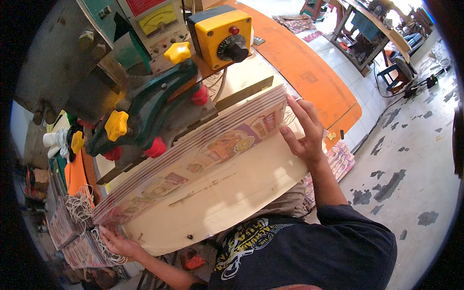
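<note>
A stack of printed plastic sheets (212, 152) with food pictures stands on edge across a cream work surface (232, 179), its top edges showing as several thin layers. At its right end, my right hand (308, 137) has the thumb in front and the fingers along the end edge. My left hand (118, 244) grips the lower left corner with fingertips and thumb; part of that grip is hidden. Close behind the stack is a machine with a dark green clamp frame (159, 106), yellow star knobs (116, 125), red caps (155, 147) and a long metal bar (244, 94).
A yellow control box (222, 38) with a black dial and a meter panel (157, 21) rise at the back. White cords (79, 208) lie over more printed sheets (84, 251) at left. An orange table (309, 72) curves behind; a workbench (362, 34) stands far right.
</note>
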A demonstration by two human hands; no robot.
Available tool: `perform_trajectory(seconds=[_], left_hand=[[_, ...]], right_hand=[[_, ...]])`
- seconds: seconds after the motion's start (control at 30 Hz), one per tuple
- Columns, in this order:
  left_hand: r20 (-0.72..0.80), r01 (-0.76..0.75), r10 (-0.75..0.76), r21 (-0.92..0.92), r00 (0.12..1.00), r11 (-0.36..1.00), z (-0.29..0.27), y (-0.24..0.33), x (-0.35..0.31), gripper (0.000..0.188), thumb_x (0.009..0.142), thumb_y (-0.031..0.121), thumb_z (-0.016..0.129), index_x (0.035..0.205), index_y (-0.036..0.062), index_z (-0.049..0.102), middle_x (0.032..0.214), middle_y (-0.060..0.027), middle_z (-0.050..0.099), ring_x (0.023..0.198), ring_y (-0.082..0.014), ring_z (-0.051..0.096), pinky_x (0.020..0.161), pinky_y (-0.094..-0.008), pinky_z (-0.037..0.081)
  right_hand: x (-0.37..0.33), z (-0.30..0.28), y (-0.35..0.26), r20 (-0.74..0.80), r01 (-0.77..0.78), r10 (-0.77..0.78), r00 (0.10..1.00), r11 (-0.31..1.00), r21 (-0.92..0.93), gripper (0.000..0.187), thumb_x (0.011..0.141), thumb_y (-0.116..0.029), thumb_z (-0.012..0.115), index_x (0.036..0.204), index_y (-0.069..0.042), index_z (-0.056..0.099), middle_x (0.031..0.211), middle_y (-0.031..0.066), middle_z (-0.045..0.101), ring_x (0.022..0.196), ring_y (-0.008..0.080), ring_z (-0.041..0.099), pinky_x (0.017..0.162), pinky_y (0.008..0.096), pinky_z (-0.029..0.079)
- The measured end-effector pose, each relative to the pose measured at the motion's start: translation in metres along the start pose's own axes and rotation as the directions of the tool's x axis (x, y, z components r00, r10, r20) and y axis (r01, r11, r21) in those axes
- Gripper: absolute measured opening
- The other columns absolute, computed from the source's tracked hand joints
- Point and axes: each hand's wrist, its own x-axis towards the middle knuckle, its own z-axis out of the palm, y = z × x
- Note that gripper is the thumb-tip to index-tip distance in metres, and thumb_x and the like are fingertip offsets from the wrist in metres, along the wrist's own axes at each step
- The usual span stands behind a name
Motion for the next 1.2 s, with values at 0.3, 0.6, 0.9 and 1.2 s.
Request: perform_trajectory(seconds=[0.3, 0.6, 0.9, 1.2], left_hand=[[0.034, 0.01, -0.01, 0.015, 0.999, 1.0, 0.008, 0.008, -0.004, 0.038, 0.103, 0.026, 0.055, 0.123, -0.0069, 0.057, 0.111, -0.0145, 0.065, 0.102, -0.0196, 0.061, 0.093, -0.037, 0.051], [0.031, 0.022, -0.023, 0.008, 0.999, 1.0, 0.009, 0.008, -0.006, 0.04, 0.103, 0.027, 0.056, 0.123, -0.0077, 0.058, 0.113, -0.0151, 0.065, 0.102, -0.0198, 0.061, 0.093, -0.0358, 0.051], [0.007, 0.054, -0.054, 0.03, 0.999, 0.998, 0.002, -0.002, -0.002, 0.044, 0.102, 0.029, 0.058, 0.13, -0.0049, 0.055, 0.117, -0.0127, 0.064, 0.108, -0.0188, 0.059, 0.094, -0.0353, 0.047], [0.062, 0.063, -0.063, -0.001, 0.996, 0.998, 0.008, 0.006, -0.005, 0.042, 0.102, 0.032, 0.058, 0.127, -0.0016, 0.057, 0.113, -0.0096, 0.063, 0.104, -0.0174, 0.058, 0.09, -0.0348, 0.045]], right_hand=[[-0.001, 0.002, -0.003, -0.009, -0.075, 0.076, 0.997, 0.995, 0.062, 0.057, 0.084, -0.019, 0.072, 0.134, 0.003, 0.056, 0.118, 0.0215, 0.06, 0.109, 0.0353, 0.06, 0.094, 0.0422, 0.048], [-0.001, -0.001, -0.002, 0.019, -0.027, 0.026, 0.999, 0.999, 0.034, 0.058, 0.083, -0.019, 0.072, 0.135, 0.003, 0.055, 0.118, 0.0214, 0.06, 0.11, 0.0347, 0.06, 0.095, 0.042, 0.047], [-0.001, 0.001, -0.003, 0.042, -0.113, 0.108, 0.993, 0.986, 0.122, 0.063, 0.085, -0.025, 0.072, 0.139, 0.002, 0.052, 0.123, 0.0227, 0.057, 0.111, 0.0346, 0.06, 0.095, 0.0417, 0.048], [0.001, -0.001, -0.003, 0.048, -0.095, 0.089, 0.995, 0.988, 0.121, 0.063, 0.083, -0.024, 0.073, 0.137, 0.002, 0.054, 0.122, 0.0224, 0.057, 0.115, 0.0361, 0.058, 0.098, 0.0435, 0.046]])
